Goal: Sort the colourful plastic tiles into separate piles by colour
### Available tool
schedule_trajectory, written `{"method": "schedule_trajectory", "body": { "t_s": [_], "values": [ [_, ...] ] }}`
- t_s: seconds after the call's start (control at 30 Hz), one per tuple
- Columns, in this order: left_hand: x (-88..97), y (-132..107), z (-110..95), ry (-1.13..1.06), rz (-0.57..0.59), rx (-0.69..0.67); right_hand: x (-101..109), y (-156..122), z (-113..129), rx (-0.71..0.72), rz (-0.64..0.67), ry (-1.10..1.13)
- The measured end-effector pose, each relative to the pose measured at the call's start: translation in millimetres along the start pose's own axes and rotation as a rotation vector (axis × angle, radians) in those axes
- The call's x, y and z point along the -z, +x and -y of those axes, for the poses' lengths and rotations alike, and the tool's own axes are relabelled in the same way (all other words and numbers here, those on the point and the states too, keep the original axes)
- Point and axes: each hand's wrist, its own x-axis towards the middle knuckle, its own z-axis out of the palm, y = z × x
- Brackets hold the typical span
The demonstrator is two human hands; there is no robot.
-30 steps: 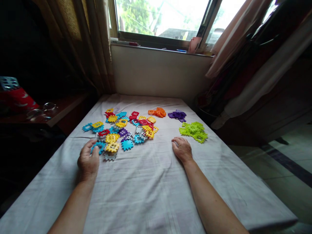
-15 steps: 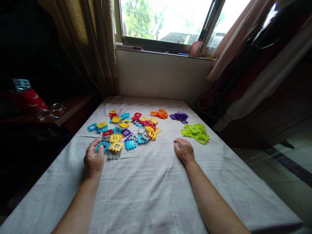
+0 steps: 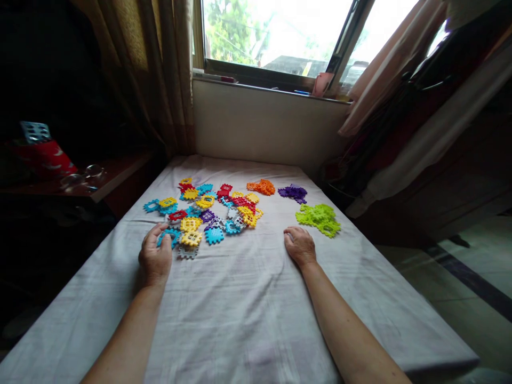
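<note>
My left hand (image 3: 156,253) rests at the near left edge of a mixed heap of plastic interlocking building blocks, thumb and fingers apart. A blue block (image 3: 173,236) lies right by its fingertips; whether they touch it I cannot tell. Close by are a yellow window-shaped block (image 3: 191,238) and a grey block (image 3: 188,252) partly beneath it. Toward the right, my right hand (image 3: 299,245) lies on the cloth with loosely bent fingers and nothing visible in them. Nearest to it is a pile of lime-green blocks (image 3: 320,218).
Behind the right hand sit an orange pile (image 3: 262,186) and a purple pile (image 3: 293,193) of blocks. A pale cloth (image 3: 232,309) covers the table. On a side surface at left are glasses (image 3: 82,178) and a red container (image 3: 50,160). A wall and window stand beyond.
The view has shifted slightly. Both hands stay in nearly the same places, and the blocks lie as before.
</note>
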Motion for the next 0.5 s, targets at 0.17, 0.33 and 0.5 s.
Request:
{"method": "schedule_trajectory", "body": {
  "t_s": [0.17,0.33,0.5],
  "values": [
    [-1.9,-0.2,2.7,-0.002,0.012,0.003,-2.9,0.0,-1.9,0.006,-0.008,-0.001],
    [-0.8,-1.0,2.6,-0.002,0.024,0.025,-1.7,-2.0,-2.2,-0.003,0.0,-0.01],
    [-0.1,-0.9,3.8,-0.023,0.036,0.061,1.5,7.5,7.4,-0.09,0.089,0.026]
  ]
}}
